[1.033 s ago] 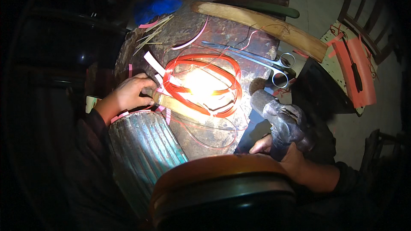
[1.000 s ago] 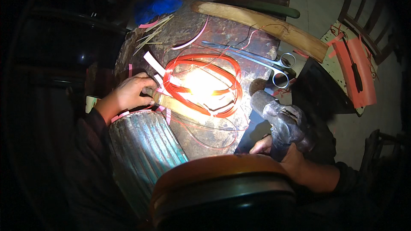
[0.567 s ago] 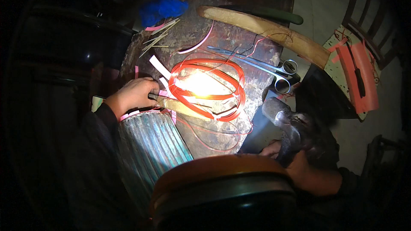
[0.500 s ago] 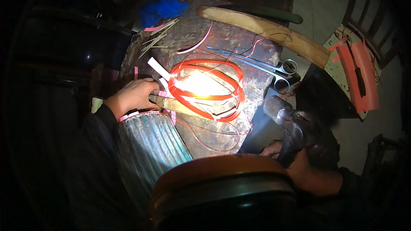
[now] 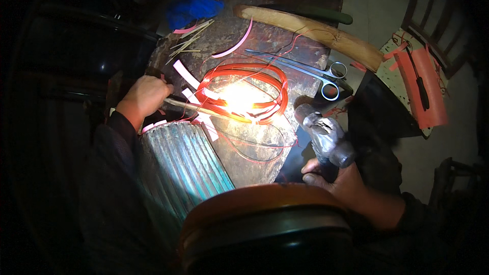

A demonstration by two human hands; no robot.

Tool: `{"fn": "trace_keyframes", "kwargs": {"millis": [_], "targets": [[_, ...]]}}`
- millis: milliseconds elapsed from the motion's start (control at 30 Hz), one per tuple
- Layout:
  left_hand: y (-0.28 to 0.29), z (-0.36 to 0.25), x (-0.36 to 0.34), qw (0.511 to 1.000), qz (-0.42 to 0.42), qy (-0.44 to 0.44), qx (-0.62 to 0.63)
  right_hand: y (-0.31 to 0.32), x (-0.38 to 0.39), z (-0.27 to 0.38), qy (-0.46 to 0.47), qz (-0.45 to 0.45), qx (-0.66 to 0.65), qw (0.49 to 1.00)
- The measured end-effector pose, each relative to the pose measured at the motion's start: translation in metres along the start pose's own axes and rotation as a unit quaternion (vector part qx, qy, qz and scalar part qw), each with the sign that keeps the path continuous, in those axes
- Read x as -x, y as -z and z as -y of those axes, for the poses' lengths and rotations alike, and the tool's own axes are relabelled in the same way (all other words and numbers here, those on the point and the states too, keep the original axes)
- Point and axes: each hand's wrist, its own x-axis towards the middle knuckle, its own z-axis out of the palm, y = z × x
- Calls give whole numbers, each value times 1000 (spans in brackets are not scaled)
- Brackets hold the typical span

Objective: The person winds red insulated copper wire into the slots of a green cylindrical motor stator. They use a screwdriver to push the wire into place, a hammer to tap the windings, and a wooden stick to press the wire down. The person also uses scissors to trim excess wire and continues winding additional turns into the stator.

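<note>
My left hand (image 5: 145, 97), fingers closed, grips a flat wooden strip (image 5: 189, 105) beside a ribbed metal cylinder (image 5: 186, 168) with pink slips along its top edge. The strip points toward an oval coil of red wire (image 5: 267, 71), whose middle is washed out by glare. My right hand (image 5: 338, 186) is closed round the handle of a hammer (image 5: 324, 131), its dark, worn head right of the coil. Pink paper strips (image 5: 209, 127) and loose thin wires lie round the coil. Long steel scissors (image 5: 328, 89) lie above the hammer.
A curved wooden bar (image 5: 305, 25), blue cloth (image 5: 193, 9) and thin sticks (image 5: 186, 48) lie at the table's back. At right are a speckled board with an orange sheet (image 5: 433, 112), a screwdriver (image 5: 424, 91) and a chair (image 5: 433, 15). A round orange-rimmed object (image 5: 260, 196) fills the bottom centre.
My left hand has moved up and a little left, the strip's end rising with it. The hammer has turned and shifted slightly left in my right hand.
</note>
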Motion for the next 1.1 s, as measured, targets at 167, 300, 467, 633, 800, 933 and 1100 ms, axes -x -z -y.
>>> {"fn": "trace_keyframes", "kwargs": {"millis": [167, 300, 467, 633, 800, 933, 1100], "targets": [[-3, 31, 58, 993, -41, 56, -94, 9, 1, 2, -41, -7, 30, 999], [28, 36, 135, 983, -5, 155, -102, 8, -3, 4, -22, -47, 4, 999], [70, 7, 231, 963, -55, 261, 36, 4, -4, -7, 37, -74, 68, 994], [90, -90, 329, 781, -356, 375, 349, 1, 15, -16, 152, -58, 162, 973], [107, -243, 369, 479, -450, 335, 675, -27, 67, -7, 245, -30, 163, 955], [101, -352, 339, 272, -532, 267, 756, -46, 110, 13, 245, 24, 133, 960], [80, -433, 296, 159, -414, 205, 872, -38, 154, 41, 304, 74, 201, 928]]}}
